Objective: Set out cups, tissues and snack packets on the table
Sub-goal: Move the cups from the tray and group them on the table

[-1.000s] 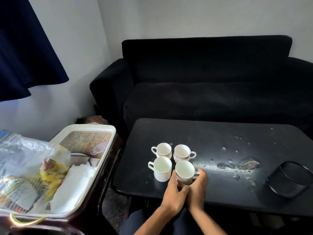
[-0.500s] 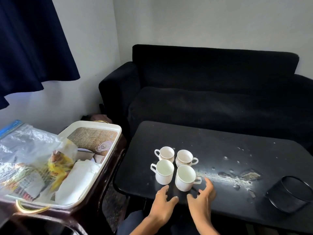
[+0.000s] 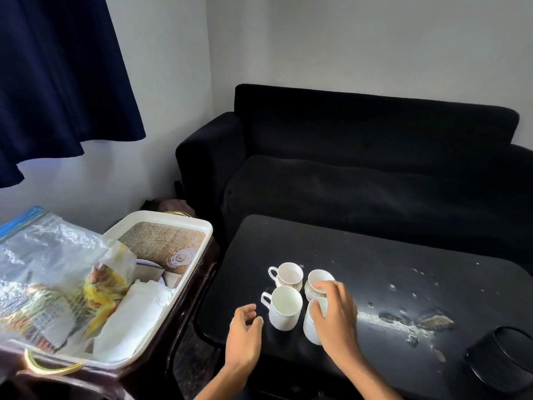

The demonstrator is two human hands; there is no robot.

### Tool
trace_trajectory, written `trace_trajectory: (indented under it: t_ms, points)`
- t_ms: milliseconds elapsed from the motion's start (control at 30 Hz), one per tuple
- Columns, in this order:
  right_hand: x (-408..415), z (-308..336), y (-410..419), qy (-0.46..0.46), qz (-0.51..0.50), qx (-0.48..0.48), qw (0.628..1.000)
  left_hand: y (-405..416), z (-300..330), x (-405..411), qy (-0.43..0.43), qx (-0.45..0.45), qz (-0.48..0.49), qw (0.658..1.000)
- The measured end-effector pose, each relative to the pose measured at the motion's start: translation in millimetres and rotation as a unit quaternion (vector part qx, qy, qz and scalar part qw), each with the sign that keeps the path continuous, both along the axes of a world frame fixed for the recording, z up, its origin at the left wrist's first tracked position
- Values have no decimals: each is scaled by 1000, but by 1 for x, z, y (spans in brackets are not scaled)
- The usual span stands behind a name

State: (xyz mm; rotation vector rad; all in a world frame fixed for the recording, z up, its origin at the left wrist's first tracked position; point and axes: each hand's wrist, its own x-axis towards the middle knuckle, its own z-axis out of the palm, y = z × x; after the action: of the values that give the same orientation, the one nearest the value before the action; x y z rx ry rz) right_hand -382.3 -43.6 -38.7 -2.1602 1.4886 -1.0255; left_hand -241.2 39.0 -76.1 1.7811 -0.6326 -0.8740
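Note:
Several white cups stand in a tight square on the black table: a far-left cup, a far-right cup, a near-left cup and a near-right cup. My right hand hovers over the near-right cup with its fingers spread, the fingertips at the far-right cup's rim. To the left of the near-left cup, my left hand hangs loosely curled and holds nothing. White tissues and snack packets in a clear plastic bag lie in the white tray at the left.
The tray rests on a dark side stand beside the table. A black round holder sits at the table's near right corner. Worn, flaking patches mark the tabletop on the right. A black sofa stands behind the table, and a dark blue curtain hangs at upper left.
Both hands let go of the near-right cup and drew apart. My right hand has since moved forward over the right-hand cups, and my left hand has shifted left beside the near-left cup.

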Motion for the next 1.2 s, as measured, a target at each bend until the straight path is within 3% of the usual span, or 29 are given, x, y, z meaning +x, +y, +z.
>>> trace_trajectory:
  t_ms: [233, 533, 833, 1067, 1200]
  points:
    - [19, -5, -47, 152, 48, 23, 987, -37, 7, 18, 19, -27, -72, 997]
    - [39, -15, -88, 280, 99, 111, 948, -76, -2, 46, 79, 25, -151, 985]
    - [46, -20, -106, 318, 139, 100, 932, -104, -15, 58, 121, 45, -272, 954]
    - [54, -19, -135, 311, 141, 126, 932, -140, -33, 57, 109, 49, -244, 962]
    - [58, -17, -157, 248, 150, 198, 936, -151, -36, 56, 125, 12, -198, 972]
